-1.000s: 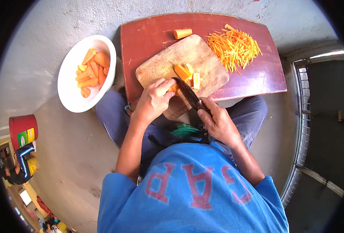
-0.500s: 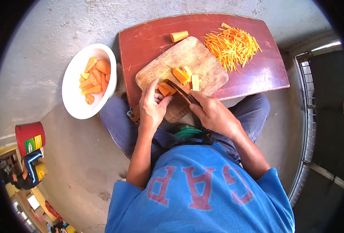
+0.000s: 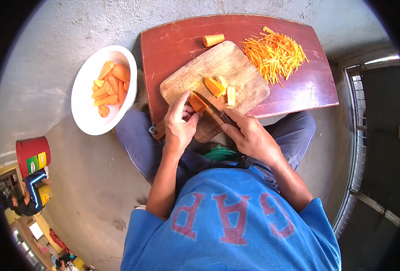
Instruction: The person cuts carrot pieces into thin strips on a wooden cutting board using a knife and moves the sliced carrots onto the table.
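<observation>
My right hand (image 3: pixel 252 135) is closed around the handle of a knife (image 3: pixel 211 106), whose dark blade slants up to the left. Along the blade's left side, a block of carrot (image 3: pixel 197 103) rests on the near left part of the wooden cutting board (image 3: pixel 227 58). The fingers of my left hand (image 3: pixel 181 124) are bent and pinch this block at its left side. Just beyond the blade lie several cut carrot pieces (image 3: pixel 215 86), with a paler upright slab (image 3: pixel 230 95) beside them.
A heap of carrot strips (image 3: pixel 277 56) and a carrot chunk (image 3: pixel 213 40) lie on the red table (image 3: pixel 164 49). To the left stands a white basin (image 3: pixel 81 101) with peeled carrots (image 3: pixel 112 88). Farther off are a red bucket (image 3: pixel 32 156) and a seated person (image 3: pixel 32 189).
The view has shifted slightly, so the table and board appear a little farther right. The knife blade has moved slightly against the carrot block. Both hands keep their grips.
</observation>
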Demonstrator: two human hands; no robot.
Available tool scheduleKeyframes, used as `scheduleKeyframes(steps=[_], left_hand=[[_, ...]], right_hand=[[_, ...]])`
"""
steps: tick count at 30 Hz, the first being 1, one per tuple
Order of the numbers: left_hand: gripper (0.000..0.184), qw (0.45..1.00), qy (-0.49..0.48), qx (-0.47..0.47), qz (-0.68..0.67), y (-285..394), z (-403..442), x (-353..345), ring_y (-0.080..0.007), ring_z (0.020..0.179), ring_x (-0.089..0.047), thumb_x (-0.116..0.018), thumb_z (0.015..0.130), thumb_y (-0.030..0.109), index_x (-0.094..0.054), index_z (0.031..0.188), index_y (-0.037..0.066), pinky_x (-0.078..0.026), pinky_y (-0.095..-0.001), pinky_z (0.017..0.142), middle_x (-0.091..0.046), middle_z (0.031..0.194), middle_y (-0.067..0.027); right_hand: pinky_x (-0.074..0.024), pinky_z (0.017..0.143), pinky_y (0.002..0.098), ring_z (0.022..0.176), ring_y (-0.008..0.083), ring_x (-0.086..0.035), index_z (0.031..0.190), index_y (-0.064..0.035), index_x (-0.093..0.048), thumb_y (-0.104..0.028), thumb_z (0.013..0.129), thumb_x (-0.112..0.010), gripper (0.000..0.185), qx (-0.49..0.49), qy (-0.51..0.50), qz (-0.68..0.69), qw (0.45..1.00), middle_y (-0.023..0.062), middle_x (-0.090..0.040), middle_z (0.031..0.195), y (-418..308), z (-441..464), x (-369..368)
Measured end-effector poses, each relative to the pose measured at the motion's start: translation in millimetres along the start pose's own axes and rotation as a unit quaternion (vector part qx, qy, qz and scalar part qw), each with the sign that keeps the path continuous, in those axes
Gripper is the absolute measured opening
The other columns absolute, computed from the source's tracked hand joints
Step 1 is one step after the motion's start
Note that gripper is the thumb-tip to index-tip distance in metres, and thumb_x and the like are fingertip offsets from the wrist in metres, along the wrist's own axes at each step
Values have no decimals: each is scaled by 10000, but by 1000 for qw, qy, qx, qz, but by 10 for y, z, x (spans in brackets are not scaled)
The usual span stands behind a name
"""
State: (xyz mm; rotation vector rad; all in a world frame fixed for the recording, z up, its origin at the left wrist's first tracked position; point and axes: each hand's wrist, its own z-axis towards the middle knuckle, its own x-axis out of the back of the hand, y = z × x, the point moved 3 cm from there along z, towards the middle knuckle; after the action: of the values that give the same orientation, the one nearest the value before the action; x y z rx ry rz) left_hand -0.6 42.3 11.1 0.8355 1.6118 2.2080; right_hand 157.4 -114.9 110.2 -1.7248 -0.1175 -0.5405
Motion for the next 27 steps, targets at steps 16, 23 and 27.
scheduleKeyframes(steps=[16,23,27], left_hand=[[839,998,-36,36,35,40,40,73,-165,877,-679,-886,871,-99,-581,1639,49,-620,-319,727,-677,1325,-171],[848,997,-41,16,62,131,35,70,-203,959,-672,-901,861,-71,-579,1637,49,-613,-325,768,-675,1302,-150],[860,994,-55,-6,91,113,86,77,-199,1014,-689,-909,837,-93,-604,1626,60,-621,-303,763,-677,1321,-142]], right_hand=[[-524,640,355,674,132,-604,1526,15,-636,-168,1153,-690,419,-25,37,14,999,70,-640,836,200,-107,13],[-513,529,306,607,87,-598,1390,9,-665,-180,1174,-640,289,-87,6,50,995,23,-614,826,182,-148,109],[-469,426,238,569,45,-578,1099,-39,-632,-186,1185,-598,174,-165,-40,175,970,-39,-536,801,356,-114,192]])
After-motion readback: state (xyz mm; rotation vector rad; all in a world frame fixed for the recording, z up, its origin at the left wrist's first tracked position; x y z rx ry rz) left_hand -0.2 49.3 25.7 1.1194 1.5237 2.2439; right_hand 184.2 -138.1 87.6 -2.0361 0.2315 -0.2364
